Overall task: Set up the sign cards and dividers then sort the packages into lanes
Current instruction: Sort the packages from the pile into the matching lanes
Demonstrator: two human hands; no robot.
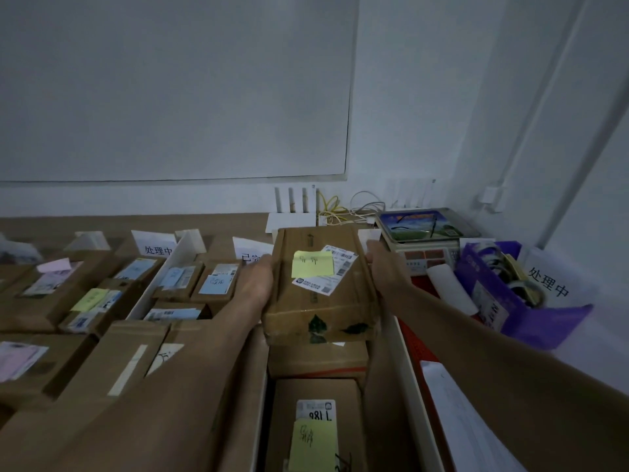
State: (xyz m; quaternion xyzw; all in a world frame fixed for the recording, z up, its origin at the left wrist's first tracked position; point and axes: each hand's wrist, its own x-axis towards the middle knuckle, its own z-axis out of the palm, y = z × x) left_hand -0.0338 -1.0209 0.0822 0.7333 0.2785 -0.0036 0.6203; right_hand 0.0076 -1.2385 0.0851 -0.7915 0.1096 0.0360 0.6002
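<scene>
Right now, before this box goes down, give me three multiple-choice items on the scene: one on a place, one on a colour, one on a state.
1. Where does the scale stand relative to the held box?
A. To its left
B. To its right
C. Beneath it

2. What colour is the sticky note on the held box?
A. Yellow
B. Red
C. Black

3. How is the held box supported?
A. It lies untouched on the table
B. One hand alone holds it
C. The left hand and the right hand grip its two sides

Answers:
1 B: the scale sits past the right hand.
2 A: the note on the box top is yellow.
3 C: a hand clasps each side.
</scene>
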